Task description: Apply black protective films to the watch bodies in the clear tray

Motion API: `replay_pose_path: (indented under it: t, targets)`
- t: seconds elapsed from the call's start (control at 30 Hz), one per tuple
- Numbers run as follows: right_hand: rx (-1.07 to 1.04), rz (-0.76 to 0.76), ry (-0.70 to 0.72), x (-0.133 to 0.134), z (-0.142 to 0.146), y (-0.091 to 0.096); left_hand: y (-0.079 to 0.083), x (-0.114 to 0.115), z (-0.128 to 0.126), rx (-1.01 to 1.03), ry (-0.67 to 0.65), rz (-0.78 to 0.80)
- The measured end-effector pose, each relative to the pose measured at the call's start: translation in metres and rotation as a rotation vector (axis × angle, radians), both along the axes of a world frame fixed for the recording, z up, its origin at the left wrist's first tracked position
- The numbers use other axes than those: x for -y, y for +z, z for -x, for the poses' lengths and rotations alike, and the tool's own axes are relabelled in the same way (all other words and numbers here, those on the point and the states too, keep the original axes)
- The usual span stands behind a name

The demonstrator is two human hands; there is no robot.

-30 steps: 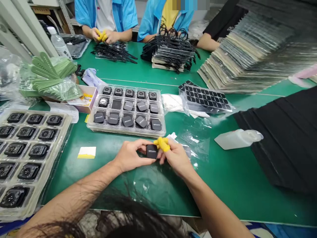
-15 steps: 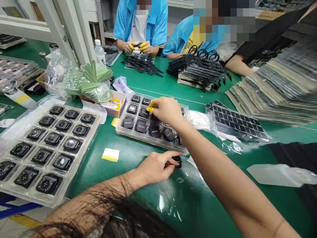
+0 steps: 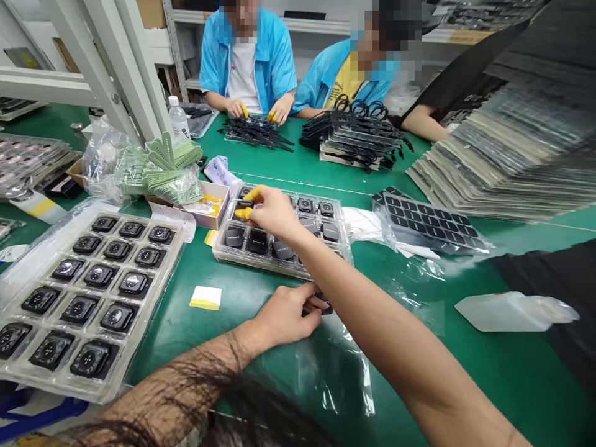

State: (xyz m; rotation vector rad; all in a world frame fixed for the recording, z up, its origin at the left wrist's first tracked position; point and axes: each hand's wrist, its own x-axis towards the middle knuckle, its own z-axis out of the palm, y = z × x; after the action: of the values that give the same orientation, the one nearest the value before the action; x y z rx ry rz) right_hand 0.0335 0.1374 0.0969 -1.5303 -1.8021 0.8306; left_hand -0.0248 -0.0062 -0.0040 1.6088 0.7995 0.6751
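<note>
My left hand [image 3: 286, 313] rests on the green table with its fingers closed around a small black watch body [image 3: 322, 305]. My right hand [image 3: 267, 211] reaches over the clear tray [image 3: 279, 266] of black watch bodies in front of me. Its thumb and forefinger wear yellow finger cots and pinch something dark at the tray's left part. What exactly they pinch I cannot make out. My right forearm crosses above the left hand.
A larger tray of watch bodies [image 3: 79, 292] lies at the left. A yellow-white pad [image 3: 205, 297], a small box [image 3: 212, 205], green straps in a bag [image 3: 162, 164], a white bottle [image 3: 512, 310], clear film [image 3: 335, 372] and stacked trays [image 3: 503, 155] surround me. Two people work opposite.
Both hands held one watch body together a second ago. My right hand left it, went to the tray and shifted left along it. My left hand stays on the watch body.
</note>
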Motion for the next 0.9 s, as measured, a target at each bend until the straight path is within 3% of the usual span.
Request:
replay_pose_path:
  t: [0.13, 0.23, 0.3, 0.43, 0.6, 0.7, 0.8, 0.9]
  targets:
    - [-0.428, 0.137, -0.074, 0.098, -0.064, -0.008, 0.006, -0.001, 0.000, -0.044, 0.074, 0.102]
    - [-0.482, 0.064, -0.220, 0.166, -0.104, -0.040, 0.006, -0.001, 0.000, 0.042, 0.107, 0.168]
    - [-0.458, -0.028, -0.241, 0.191, -0.116, -0.064, 0.005, -0.001, -0.001, 0.046, 0.120, 0.151]
    - [-0.393, -0.187, -0.207, 0.199, -0.119, -0.087, 0.006, -0.002, -0.001, -0.025, 0.137, 0.140]
    - [-0.231, -0.390, -0.085, 0.194, -0.122, -0.085, 0.015, -0.002, 0.000, -0.006, 0.169, 0.173]
    - [-0.256, -0.335, -0.114, 0.194, -0.121, -0.085, 0.019, -0.002, 0.000, -0.034, 0.156, 0.173]
    - [-0.528, -0.152, -0.259, 0.188, -0.128, -0.084, 0.021, -0.003, -0.001, -0.062, 0.170, 0.166]
    - [-0.618, -0.263, -0.563, 0.186, -0.160, -0.083, 0.021, -0.004, -0.001, -0.100, 0.213, 0.123]
